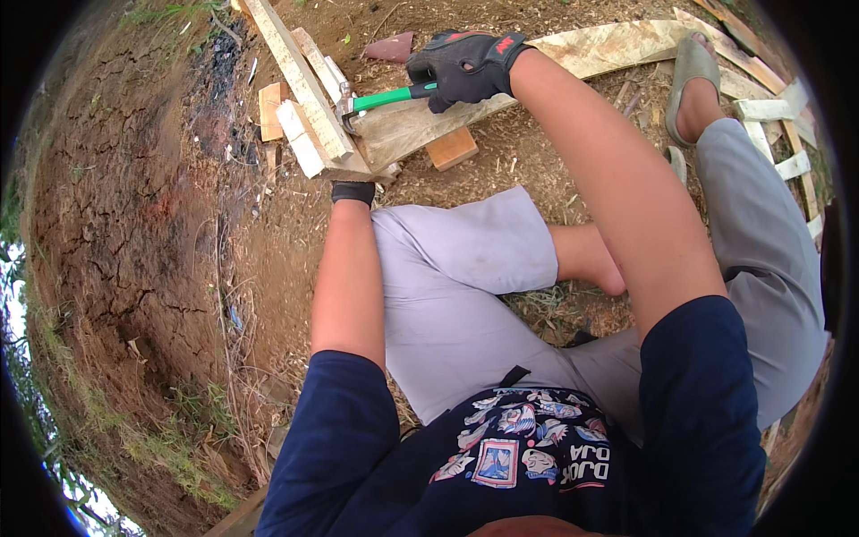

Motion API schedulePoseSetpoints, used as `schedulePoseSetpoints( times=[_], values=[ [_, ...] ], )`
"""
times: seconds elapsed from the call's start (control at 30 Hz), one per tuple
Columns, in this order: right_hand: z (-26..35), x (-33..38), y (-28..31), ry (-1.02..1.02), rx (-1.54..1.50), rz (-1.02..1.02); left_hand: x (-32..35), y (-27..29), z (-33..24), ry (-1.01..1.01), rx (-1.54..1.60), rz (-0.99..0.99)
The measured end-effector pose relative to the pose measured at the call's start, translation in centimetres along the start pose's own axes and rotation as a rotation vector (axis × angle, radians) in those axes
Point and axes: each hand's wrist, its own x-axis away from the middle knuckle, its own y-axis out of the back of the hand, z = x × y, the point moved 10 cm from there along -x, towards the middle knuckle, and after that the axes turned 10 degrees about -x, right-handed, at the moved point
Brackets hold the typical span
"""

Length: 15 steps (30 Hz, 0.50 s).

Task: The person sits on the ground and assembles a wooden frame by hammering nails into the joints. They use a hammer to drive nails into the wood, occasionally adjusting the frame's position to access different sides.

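The work area is outdoors. The surface is bare brown ground [134, 233], cracked at the left and strewn with wood chips around the work. A dark, scorched-looking patch [219, 98] lies at the far left; grass [170, 11] grows at the far edge and along the near left.

A wide, pale plank [608, 49] extends across the far side, from the far right to the center left. Narrow wooden slats [774, 110] lie crossed on the ground at the right, near the sandal [693, 85] on one foot. At the plank's left end stands a long, squared beam [295, 80], slanting toward the far left. A shorter pale piece [300, 139] sits just beside the beam, on its left.

The right hand [465, 70], in a black glove, is curled around the grip of a green-handled hammer [383, 98]. The hammer lies over the plank's left part, its head beside the beam; contact cannot be determined. The left hand [353, 191], also gloved, is at the beam's near end, mostly hidden by wood; its finger position cannot be determined.

An orange-brown block [452, 148] lies at the plank's near edge. A dark red fragment [391, 47] lies beyond the hammer.
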Motion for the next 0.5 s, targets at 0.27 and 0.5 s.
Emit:
schedulePoseSetpoints(
  times=[0.27, 0.5],
  values=[
    [-0.5, 4.2, -5.4, -0.064, 0.067, -0.462, 1.9, -2.6, 0.5, 0.079, 0.101, 0.004],
    [-0.2, 4.0, -3.9, -0.018, 0.108, -0.526, 2.4, -5.4, -0.8, 0.102, 0.013, -0.010]
  ],
)
